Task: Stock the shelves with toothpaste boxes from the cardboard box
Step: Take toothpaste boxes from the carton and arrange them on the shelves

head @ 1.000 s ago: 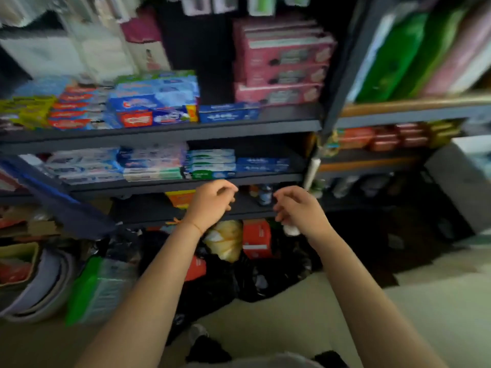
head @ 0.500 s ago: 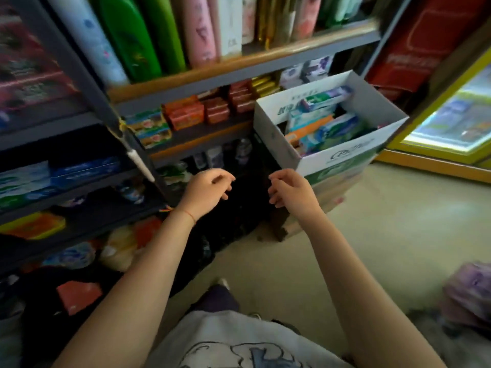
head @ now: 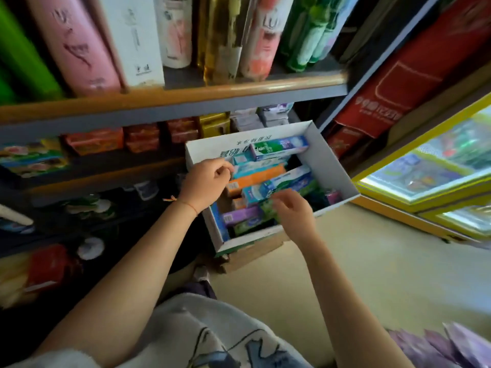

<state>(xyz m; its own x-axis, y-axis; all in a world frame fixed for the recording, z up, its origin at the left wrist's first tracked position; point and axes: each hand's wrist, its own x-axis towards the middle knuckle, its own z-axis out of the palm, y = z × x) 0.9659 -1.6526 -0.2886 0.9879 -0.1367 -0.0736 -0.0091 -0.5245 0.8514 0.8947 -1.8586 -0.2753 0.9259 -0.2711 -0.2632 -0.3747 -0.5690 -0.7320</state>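
A dark metal shelving unit (head: 170, 110) with a wooden front lip fills the upper left, its top level packed with tall upright bottles and packs in green, pink, white and gold (head: 77, 46), and the level beneath holding small orange and red packets (head: 111, 140). To the right stand red cartons (head: 414, 83) and a yellow-framed glass case (head: 435, 176), with pale floor (head: 372, 274) below. Between shelving and case sits the open white cardboard box (head: 332, 166), resting on a flattened brown carton. Inside it toothpaste boxes lie jumbled: a green and blue one (head: 279, 148) leaning along the far wall, an orange one (head: 255, 179) below it, a blue and white one (head: 276, 185) slanting across the middle, and a purple one (head: 241, 216) near the front corner. The left hand (head: 204, 184) reaches over the box's left wall, its fingers (head: 223, 170) curled, their tips at the end of a pale blue toothpaste box just beside the orange one; whether they actually pinch it cannot be told. The right hand (head: 292, 211) hovers over the box's near edge, blurred, fingers loosely bent above the green packs and close to the slanting blue box, gripping nothing visible.
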